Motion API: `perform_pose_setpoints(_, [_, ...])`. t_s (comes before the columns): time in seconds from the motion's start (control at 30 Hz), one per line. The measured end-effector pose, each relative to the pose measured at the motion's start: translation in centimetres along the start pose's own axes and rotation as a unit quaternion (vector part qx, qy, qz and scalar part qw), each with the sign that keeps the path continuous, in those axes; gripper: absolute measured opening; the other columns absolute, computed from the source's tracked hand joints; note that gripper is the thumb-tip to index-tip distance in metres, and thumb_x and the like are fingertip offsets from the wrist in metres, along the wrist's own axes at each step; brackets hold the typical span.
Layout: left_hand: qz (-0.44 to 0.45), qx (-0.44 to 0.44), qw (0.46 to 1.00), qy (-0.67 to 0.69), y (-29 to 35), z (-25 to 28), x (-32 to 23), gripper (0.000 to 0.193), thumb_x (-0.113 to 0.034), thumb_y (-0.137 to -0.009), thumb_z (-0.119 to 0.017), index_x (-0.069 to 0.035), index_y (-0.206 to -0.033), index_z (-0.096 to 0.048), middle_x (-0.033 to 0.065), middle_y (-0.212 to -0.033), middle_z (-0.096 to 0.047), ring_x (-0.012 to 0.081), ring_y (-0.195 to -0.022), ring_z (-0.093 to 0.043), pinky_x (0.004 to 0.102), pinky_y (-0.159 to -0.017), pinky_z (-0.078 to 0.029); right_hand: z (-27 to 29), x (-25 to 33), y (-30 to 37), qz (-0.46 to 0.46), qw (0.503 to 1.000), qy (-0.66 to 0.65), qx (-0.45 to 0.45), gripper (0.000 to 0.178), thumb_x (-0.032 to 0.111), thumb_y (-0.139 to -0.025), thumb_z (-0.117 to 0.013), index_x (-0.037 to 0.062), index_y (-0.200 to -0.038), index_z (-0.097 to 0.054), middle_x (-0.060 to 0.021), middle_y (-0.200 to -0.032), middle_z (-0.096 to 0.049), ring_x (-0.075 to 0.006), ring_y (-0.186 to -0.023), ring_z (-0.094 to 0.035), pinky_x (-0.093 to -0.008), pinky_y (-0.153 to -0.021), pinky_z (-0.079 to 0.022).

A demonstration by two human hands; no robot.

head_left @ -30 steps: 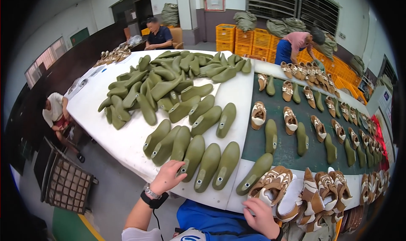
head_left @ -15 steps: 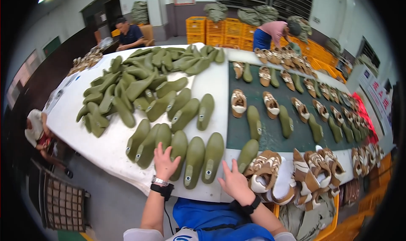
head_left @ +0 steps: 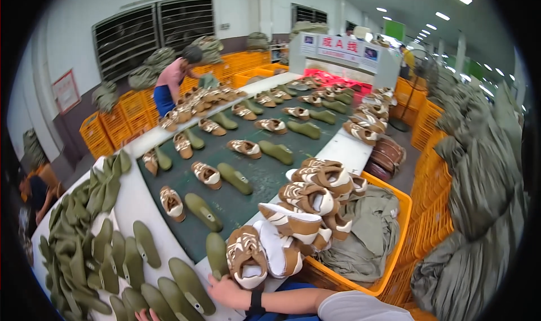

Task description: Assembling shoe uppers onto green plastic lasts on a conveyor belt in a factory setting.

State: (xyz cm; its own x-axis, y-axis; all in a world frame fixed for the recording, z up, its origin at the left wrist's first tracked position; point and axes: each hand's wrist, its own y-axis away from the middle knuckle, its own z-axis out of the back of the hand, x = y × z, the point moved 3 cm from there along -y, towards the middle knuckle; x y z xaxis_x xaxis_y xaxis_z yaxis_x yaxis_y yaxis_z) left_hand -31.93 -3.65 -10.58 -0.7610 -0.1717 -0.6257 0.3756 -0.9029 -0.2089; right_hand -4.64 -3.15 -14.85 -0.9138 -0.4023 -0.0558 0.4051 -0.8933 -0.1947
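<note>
My right hand [head_left: 230, 293] is at the near end of a green shoe last [head_left: 216, 253], its fingers closed about that end. The last lies on the white table edge, beside a brown-and-white sneaker [head_left: 247, 258]. Only the fingertips of my left hand [head_left: 147, 315] show at the lower edge, apart from each other and close to a row of green lasts [head_left: 158, 301]. The rest of that hand is out of the picture. A larger last [head_left: 191, 284] lies between my two hands. More sneakers [head_left: 304, 203] are piled just right of my right hand.
Sneakers and lasts stand in pairs on a green belt [head_left: 225, 208]. A heap of lasts [head_left: 70, 236] covers the left table. An orange crate [head_left: 403, 225] with grey-green cloth [head_left: 366, 231] stands at right, near stacked crates [head_left: 422, 231]. A person in pink [head_left: 172, 79] works across the belt.
The view has swung to the right, bringing the crates and sign into sight. My right hand has moved onto the near end of the last. My left hand has mostly left the picture.
</note>
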Motion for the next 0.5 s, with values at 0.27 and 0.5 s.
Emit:
perform_pose_setpoints(0.27, [-0.031,-0.001,0.999,-0.011,-0.6,-1.1,0.4,0.039,-0.034,-0.092,-0.054,-0.002,-0.114,-0.059,0.0300,-0.132,-0.043,0.0424,-0.123,-0.040,0.0440,-0.105,-0.031,2.2,2.1,1.3,0.085,0.965,-0.248,-0.026,0.007,0.014,-0.082,-0.059,0.0065,-0.082,-0.060,-0.0109,-0.077,-0.058,-0.0277,-0.063,-0.062,-0.0369,-0.055,-0.049])
perform_pose_setpoints(0.5, [-0.023,-0.022,0.999,-0.008,-0.5,-0.7,-0.7,0.036,-0.031,-0.092,-0.054,0.000,-0.110,-0.061,0.0295,-0.130,-0.045,0.0416,-0.122,-0.040,0.0448,-0.105,-0.030,-0.5,1.7,1.1,0.118,0.954,-0.265,-0.071,0.012,0.015,-0.078,-0.057,0.0085,-0.089,-0.056,-0.0108,-0.089,-0.055,-0.0270,-0.060,-0.059,-0.0374,-0.051,-0.049])
